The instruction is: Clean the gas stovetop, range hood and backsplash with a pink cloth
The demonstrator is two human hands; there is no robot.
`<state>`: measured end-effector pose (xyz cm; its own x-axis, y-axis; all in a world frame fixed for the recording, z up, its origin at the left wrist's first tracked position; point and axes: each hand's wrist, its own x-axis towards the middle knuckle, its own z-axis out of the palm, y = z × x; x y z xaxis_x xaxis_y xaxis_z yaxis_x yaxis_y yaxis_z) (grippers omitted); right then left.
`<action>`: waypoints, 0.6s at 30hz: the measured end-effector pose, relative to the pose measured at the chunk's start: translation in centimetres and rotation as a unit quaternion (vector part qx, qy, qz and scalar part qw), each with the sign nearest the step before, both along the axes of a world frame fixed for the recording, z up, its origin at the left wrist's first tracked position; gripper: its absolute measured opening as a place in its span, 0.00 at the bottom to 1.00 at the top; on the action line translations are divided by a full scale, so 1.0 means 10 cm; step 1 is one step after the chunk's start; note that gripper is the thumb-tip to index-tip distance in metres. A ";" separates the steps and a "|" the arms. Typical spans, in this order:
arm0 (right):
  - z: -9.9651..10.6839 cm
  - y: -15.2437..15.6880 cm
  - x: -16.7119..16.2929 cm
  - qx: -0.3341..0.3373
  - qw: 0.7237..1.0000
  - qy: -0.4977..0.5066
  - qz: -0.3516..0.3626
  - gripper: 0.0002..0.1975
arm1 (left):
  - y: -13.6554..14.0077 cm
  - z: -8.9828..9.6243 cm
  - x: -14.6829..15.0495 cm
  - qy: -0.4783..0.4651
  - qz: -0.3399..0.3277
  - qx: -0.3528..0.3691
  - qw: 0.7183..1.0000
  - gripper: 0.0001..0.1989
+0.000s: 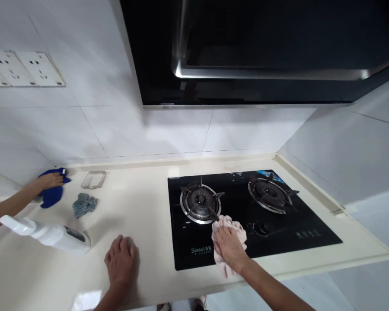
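Head view: right grip (229,247) clasps pink cloth (239,229) across front edge of cooktop (235,190), lower centre; left grip (120,261) rests slack on worktop (145,207). Wiping, seemingly; next stroke would call for skirting left burner (200,199).

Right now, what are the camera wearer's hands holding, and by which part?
The right hand holds the pink cloth from above, at its middle; the left hand, nothing.

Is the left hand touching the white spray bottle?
Apart. The head view shows it: a strip of pale countertop lies between the left hand and the base of the white spray bottle.
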<state>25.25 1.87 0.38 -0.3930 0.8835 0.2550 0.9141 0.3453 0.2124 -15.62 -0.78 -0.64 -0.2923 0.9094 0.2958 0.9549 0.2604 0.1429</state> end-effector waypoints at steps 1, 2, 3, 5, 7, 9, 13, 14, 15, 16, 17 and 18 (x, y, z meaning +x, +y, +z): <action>-0.01 -0.08 -0.07 -0.008 1.000 0.009 -0.014 0.10 | 0.00 0.00 0.00 -0.002 0.000 -0.001 1.000 0.19; -0.01 -0.16 -0.15 -0.016 0.999 0.022 -0.035 0.10 | 0.00 -0.01 0.00 -0.005 0.000 -0.004 1.000 0.19; -0.01 -0.23 -0.25 -0.024 0.997 0.036 -0.057 0.10 | 0.00 -0.01 0.00 -0.008 -0.001 -0.008 1.000 0.19; 0.02 -0.33 -0.50 -0.044 0.993 0.065 -0.085 0.11 | 0.00 0.00 0.01 -0.012 0.001 -0.016 1.000 0.19; 0.07 -0.36 -0.87 -0.077 0.990 0.088 -0.084 0.11 | 0.00 0.03 0.03 -0.011 -0.002 -0.020 1.000 0.18; 0.14 -0.31 -1.34 -0.110 0.987 0.103 -0.055 0.13 | -0.01 0.04 0.03 -0.007 -0.007 -0.019 1.000 0.18; 0.26 -0.13 -2.25 -0.141 0.980 0.114 0.078 0.11 | -0.01 0.03 0.00 0.003 -0.016 -0.009 1.000 0.19; 0.27 -0.09 -2.38 -0.136 0.977 0.117 0.112 0.11 | -0.01 0.02 -0.02 0.004 -0.018 -0.008 1.000 0.19; 0.27 -0.07 -2.46 -0.128 0.975 0.121 0.138 0.11 | -0.01 0.01 -0.03 0.004 -0.020 -0.009 1.000 0.19; 0.25 -0.07 -2.47 -0.117 0.973 0.128 0.154 0.12 | -0.01 0.00 -0.04 0.004 -0.021 -0.011 1.000 0.20; 0.22 -0.09 -2.42 -0.110 0.970 0.137 0.166 0.14 | -0.01 0.00 -0.05 0.004 -0.023 -0.013 1.000 0.20; 0.18 -0.12 -2.33 -0.106 0.968 0.147 0.175 0.16 | -0.01 0.01 -0.05 0.005 -0.026 -0.014 1.000 0.20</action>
<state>2.00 0.63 2.14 -0.6162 0.7537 0.2287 0.7427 0.6526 -0.1497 -16.14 -0.85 -0.58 -0.2415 0.9312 0.2729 0.9685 0.2138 0.1276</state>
